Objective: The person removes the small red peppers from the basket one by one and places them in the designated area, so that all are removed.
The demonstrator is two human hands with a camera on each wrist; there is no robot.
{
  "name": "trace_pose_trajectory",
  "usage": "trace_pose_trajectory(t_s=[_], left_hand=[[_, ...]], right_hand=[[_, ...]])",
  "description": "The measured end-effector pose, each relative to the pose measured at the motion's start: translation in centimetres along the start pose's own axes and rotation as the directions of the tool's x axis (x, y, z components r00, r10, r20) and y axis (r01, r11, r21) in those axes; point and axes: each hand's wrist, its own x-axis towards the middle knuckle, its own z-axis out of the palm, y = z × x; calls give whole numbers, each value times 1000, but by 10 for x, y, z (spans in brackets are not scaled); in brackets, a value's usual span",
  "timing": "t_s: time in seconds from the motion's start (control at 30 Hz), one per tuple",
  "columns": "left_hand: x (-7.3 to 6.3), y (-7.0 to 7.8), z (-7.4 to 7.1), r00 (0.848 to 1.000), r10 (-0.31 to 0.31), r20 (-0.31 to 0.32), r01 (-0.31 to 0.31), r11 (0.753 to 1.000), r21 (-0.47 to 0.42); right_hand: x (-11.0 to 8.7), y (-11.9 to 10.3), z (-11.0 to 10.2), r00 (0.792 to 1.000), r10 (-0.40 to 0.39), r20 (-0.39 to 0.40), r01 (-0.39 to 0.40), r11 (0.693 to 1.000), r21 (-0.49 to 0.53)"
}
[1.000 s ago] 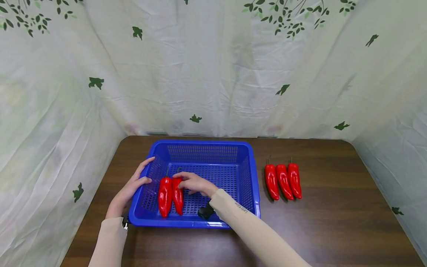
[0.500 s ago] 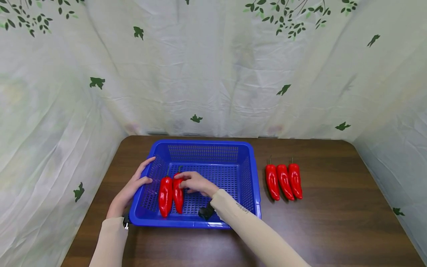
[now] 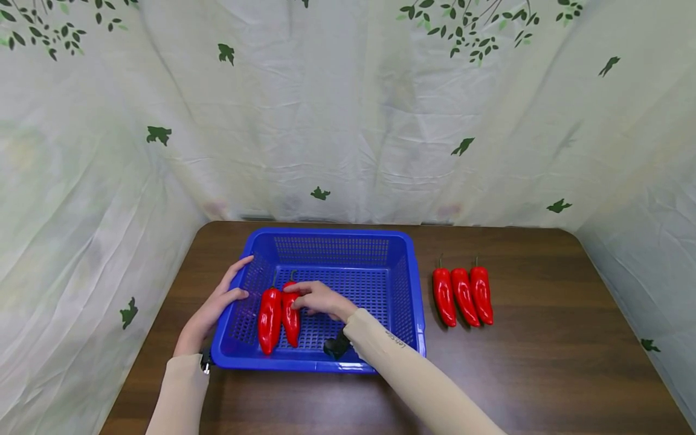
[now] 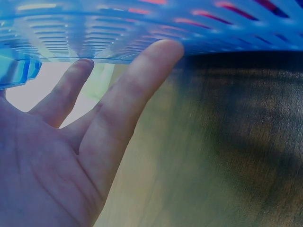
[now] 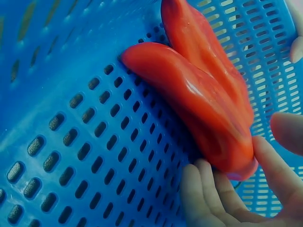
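Two glossy long red peppers lie side by side in the left part of a blue plastic basket [image 3: 326,365]. My right hand [image 3: 319,299] holds the stem end of the right-hand pepper [image 3: 290,326], its thumb and fingers on either side. In the right wrist view this pepper [image 5: 189,99] leans against the other pepper [image 5: 203,47]. The left pepper [image 3: 269,320] lies untouched by my fingers in the head view. My left hand [image 3: 209,311] grips the basket's left rim, thumb and a finger over the edge. Below the rim, other fingers [image 4: 118,109] touch the slotted outer wall [image 4: 104,38].
Right of the basket, three more red peppers [image 3: 462,296] lie in a row on the brown wooden table [image 3: 544,362]. A white curtain [image 3: 353,121] with leaf prints hangs behind and at both sides. A black device [image 3: 337,345] sits at the right wrist.
The pepper in my right hand has shifted very slightly away from me, its tip a little farther up. The left hand stays on the rim.
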Motion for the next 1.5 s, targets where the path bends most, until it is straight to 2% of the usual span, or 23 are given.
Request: trace_pose_trajectory(t_s=[0.6,0.9,1.27,1.5], left_hand=[[0,1,0,1000,3,6,-3,1000,-15],[0,0,-1,1000,8,8,-8,1000,-23],[0,1,0,1000,0,1,0,1000,-10],[0,1,0,1000,1,-1,-1,1000,-7]], right_hand=[[3,0,-1,985,-16,-173,39,991,129],[-2,-9,-3,980,-82,-183,118,974,195],[-11,-12,-17,964,-123,-238,157,979,131],[-22,-15,-32,960,-147,-239,187,971,152]])
